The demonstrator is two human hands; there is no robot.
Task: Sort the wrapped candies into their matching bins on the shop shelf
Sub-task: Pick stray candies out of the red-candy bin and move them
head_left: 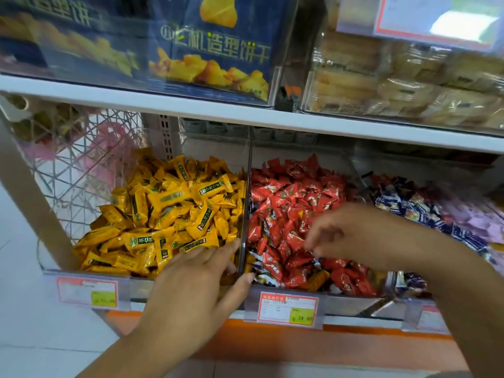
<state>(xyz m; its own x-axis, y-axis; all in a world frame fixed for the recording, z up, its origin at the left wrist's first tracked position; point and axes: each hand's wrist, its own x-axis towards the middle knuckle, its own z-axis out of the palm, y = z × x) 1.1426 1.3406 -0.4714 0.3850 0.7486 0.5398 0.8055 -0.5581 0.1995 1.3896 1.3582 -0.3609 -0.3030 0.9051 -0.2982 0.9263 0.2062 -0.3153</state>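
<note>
While hovering over the red bin (354, 304), right hand (343, 233) loosely curled; impossible to tell whether pinching anything. Just short of its fingertips, toward the bin's front: a stray yellow candy (317, 279) among red candies (286, 203), long axis slanting near-left to far-right. Farther off, left hand (196, 279) spread, fingers straight, straddling the divider (246, 186) beside the yellow bin (136, 285).

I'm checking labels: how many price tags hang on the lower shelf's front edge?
2: one price tag below the yellow candies, another below the red candies. A blurred holder farther right may carry a third.
</note>
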